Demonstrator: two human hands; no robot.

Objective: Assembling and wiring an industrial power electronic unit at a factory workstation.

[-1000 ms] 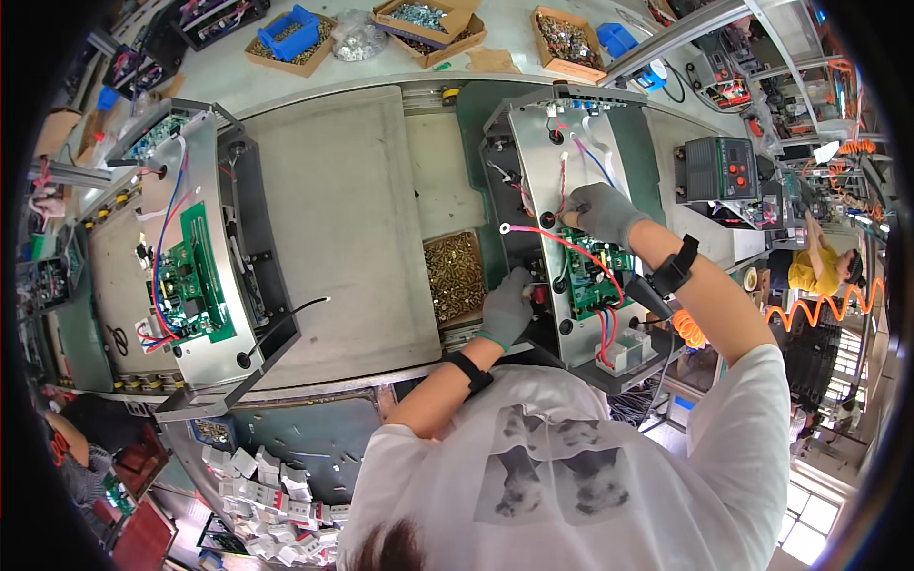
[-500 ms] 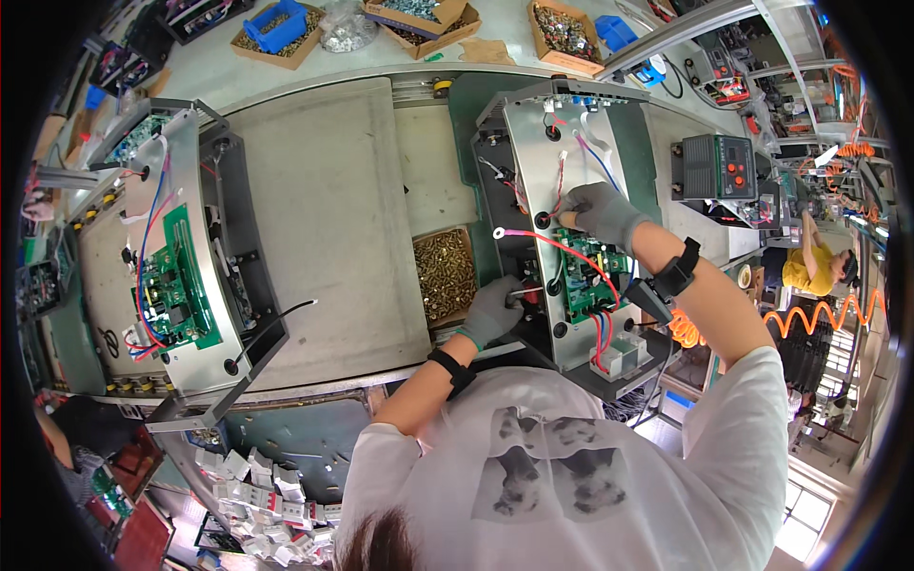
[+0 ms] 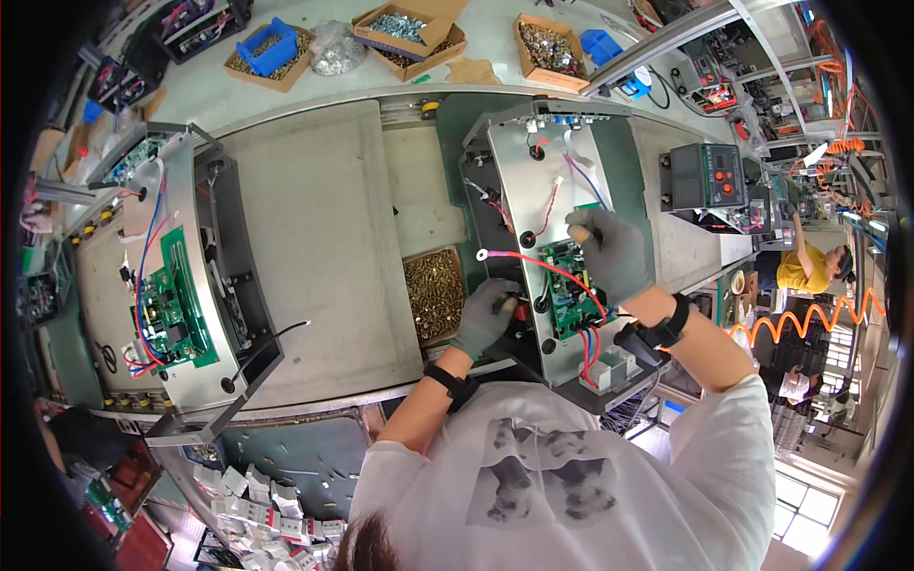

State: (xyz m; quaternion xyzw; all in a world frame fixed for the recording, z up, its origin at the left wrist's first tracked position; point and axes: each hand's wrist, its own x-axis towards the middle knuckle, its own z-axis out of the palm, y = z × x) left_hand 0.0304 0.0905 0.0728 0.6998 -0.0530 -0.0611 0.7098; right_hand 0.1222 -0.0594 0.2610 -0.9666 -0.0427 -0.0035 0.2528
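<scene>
A metal equipment chassis (image 3: 519,200) with a bright panel stands in front of me, and a green circuit board (image 3: 568,303) is mounted on it. Over the board's upper end is my gloved right hand (image 3: 612,255), its fingers curled and the thumb and forefinger closed together; whatever they pinch is hidden. At the chassis's left side my gloved left hand (image 3: 486,319) is closed round a red-handled tool (image 3: 521,310), mostly covered by the fingers. A red cable (image 3: 543,259) with a ring terminal arches over the board. A thin twisted red lead (image 3: 551,205) lies further up the panel.
A box of brass-coloured screws (image 3: 435,295) sits beside my left hand. A second chassis (image 3: 195,357) stands at the left. Boxes of hardware (image 3: 550,52) line the far shelf. A dark control unit (image 3: 706,177) is at the right, beyond it an orange coiled hose (image 3: 809,319).
My right hand has moved right, away from the panel's left grommet. The tool's metal shaft, seen before by my left hand, no longer shows clearly. The whole view has shifted slightly.
</scene>
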